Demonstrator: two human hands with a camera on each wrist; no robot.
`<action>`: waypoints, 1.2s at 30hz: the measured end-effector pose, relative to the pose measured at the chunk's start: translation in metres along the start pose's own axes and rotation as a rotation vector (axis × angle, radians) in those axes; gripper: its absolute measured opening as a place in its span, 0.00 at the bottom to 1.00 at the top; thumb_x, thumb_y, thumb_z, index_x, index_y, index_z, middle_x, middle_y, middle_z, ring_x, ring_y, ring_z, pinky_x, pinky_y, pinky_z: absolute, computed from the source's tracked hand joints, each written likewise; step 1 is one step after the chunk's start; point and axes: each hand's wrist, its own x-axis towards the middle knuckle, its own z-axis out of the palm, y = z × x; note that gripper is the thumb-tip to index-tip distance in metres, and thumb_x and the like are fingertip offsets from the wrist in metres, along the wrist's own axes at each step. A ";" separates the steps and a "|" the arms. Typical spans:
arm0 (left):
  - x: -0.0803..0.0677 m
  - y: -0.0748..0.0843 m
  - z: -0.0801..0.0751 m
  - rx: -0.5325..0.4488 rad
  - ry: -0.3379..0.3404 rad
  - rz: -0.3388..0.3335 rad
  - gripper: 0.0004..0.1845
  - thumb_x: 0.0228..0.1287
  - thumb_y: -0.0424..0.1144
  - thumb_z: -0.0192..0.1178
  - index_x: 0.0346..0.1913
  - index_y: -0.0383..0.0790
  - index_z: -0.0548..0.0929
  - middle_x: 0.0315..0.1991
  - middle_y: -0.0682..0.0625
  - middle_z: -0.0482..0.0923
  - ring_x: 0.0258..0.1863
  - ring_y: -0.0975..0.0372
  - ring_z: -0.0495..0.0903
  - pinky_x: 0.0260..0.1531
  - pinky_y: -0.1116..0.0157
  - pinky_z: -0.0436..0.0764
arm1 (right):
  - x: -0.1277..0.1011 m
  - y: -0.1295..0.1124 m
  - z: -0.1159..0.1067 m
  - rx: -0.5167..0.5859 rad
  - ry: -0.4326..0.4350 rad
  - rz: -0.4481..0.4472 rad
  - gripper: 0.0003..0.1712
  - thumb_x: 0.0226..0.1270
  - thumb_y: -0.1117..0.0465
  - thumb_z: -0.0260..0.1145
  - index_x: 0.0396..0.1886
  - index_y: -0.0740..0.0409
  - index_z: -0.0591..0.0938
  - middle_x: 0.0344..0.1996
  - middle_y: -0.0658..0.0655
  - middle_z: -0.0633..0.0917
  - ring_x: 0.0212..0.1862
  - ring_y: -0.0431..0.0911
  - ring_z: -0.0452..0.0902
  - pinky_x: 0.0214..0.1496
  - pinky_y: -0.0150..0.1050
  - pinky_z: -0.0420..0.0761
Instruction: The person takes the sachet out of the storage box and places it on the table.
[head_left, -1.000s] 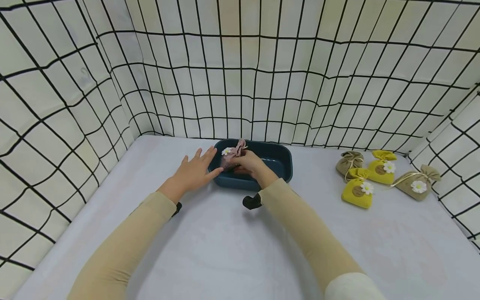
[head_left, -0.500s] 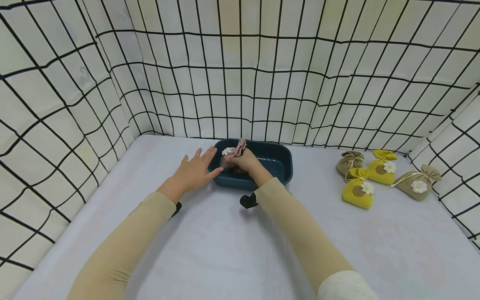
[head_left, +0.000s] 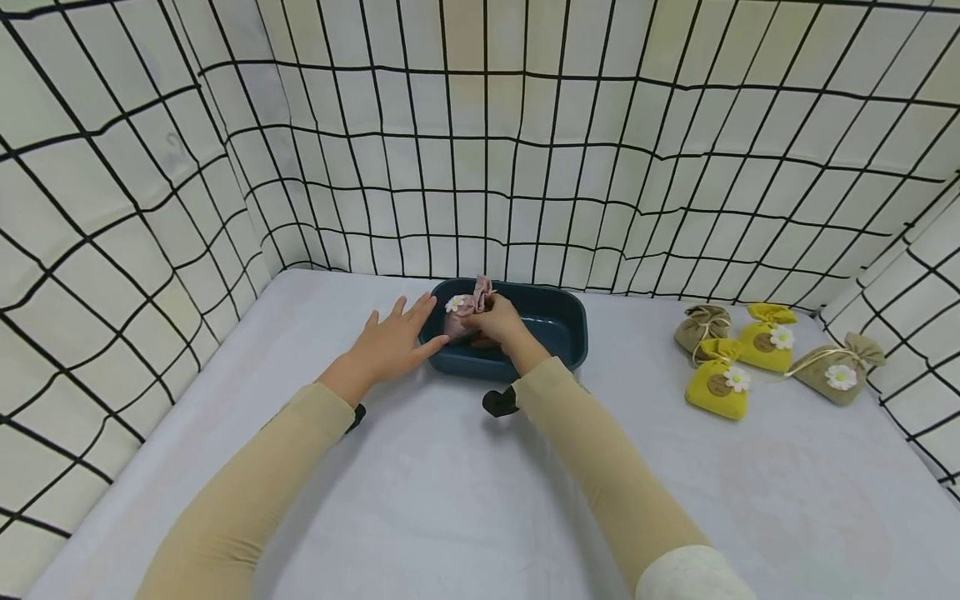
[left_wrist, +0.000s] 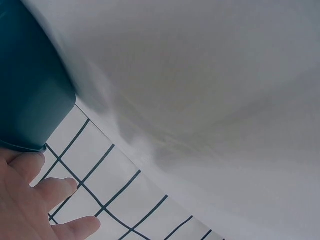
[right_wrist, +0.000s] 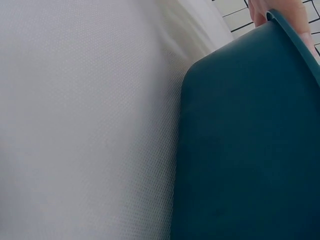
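A dark teal bin (head_left: 555,321) sits at the back of the white table. My right hand (head_left: 498,321) reaches into its left end and grips a pink drawstring sachet (head_left: 467,307) with a white daisy on it. My left hand (head_left: 393,337) lies flat with straight, spread fingers against the bin's left wall. In the left wrist view the fingers (left_wrist: 47,192) touch the bin's rim (left_wrist: 25,100). The right wrist view shows mostly the bin's outer wall (right_wrist: 245,145).
Several sachets lie at the right: two yellow ones (head_left: 718,387) (head_left: 765,337) and two khaki ones (head_left: 699,325) (head_left: 834,367). Cloth walls with a black grid (head_left: 480,150) close in the table on the left, back and right. Bare tabletop (head_left: 420,500) stretches toward me.
My right hand has shifted slightly further into the bin with the pink sachet. The left hand stays against the bin's side.
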 end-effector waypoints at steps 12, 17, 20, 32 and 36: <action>0.001 0.000 0.000 0.003 -0.011 -0.010 0.45 0.79 0.64 0.44 0.84 0.39 0.47 0.83 0.44 0.45 0.80 0.40 0.44 0.69 0.29 0.47 | -0.003 -0.002 0.000 0.054 0.042 -0.009 0.39 0.70 0.70 0.69 0.77 0.63 0.65 0.60 0.69 0.77 0.42 0.52 0.81 0.52 0.51 0.85; 0.001 -0.001 0.000 0.003 -0.005 -0.006 0.45 0.79 0.64 0.45 0.83 0.39 0.47 0.83 0.44 0.46 0.79 0.39 0.45 0.69 0.29 0.48 | -0.003 -0.002 -0.001 0.079 0.068 -0.025 0.36 0.70 0.70 0.69 0.75 0.63 0.67 0.60 0.69 0.77 0.42 0.53 0.81 0.53 0.53 0.84; 0.001 -0.001 0.000 0.003 -0.008 -0.007 0.45 0.79 0.64 0.45 0.83 0.38 0.47 0.83 0.44 0.45 0.80 0.39 0.44 0.69 0.29 0.47 | -0.004 -0.002 -0.001 0.097 0.075 -0.028 0.36 0.70 0.69 0.69 0.75 0.63 0.68 0.60 0.69 0.78 0.45 0.55 0.83 0.54 0.53 0.84; 0.001 -0.001 0.002 0.002 -0.007 -0.015 0.44 0.79 0.64 0.44 0.83 0.39 0.47 0.83 0.44 0.45 0.80 0.39 0.44 0.69 0.29 0.47 | -0.005 -0.006 -0.006 0.209 0.041 -0.038 0.33 0.72 0.68 0.66 0.74 0.63 0.68 0.59 0.70 0.80 0.55 0.61 0.83 0.55 0.53 0.83; 0.001 -0.001 0.002 0.007 -0.011 -0.015 0.45 0.79 0.65 0.43 0.84 0.39 0.47 0.83 0.45 0.45 0.80 0.40 0.43 0.69 0.29 0.46 | -0.008 -0.011 -0.011 0.209 0.027 -0.048 0.32 0.72 0.67 0.66 0.74 0.63 0.69 0.59 0.69 0.80 0.55 0.61 0.83 0.55 0.53 0.83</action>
